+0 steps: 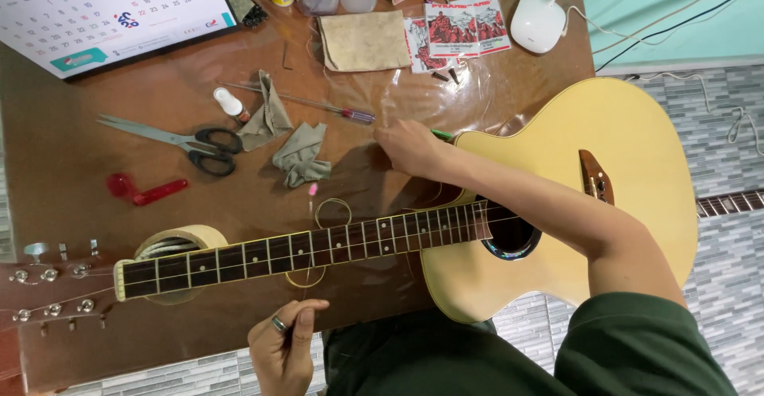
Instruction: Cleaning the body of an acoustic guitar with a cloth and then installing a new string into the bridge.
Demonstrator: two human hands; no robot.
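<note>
Glossy pale wood is seen on the guitar [629, 141]; matt cloth rags [301, 153] and metal scissors [171, 140] lie upper left on the surface's [72, 157] shiny plastic cover.

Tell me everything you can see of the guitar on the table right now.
The guitar is an acoustic one with a pale yellow, glossy wooden body and a brown bridge. It lies face up across the brown table, its body overhanging the right edge. Its dark fretboard with metal frets runs left to a headstock with silver tuning pegs. The neck rests on a roll of tape. The right hand reaches over the body, its forearm crossing the sound hole. The left hand pinches a thin string just below the neck.
</note>
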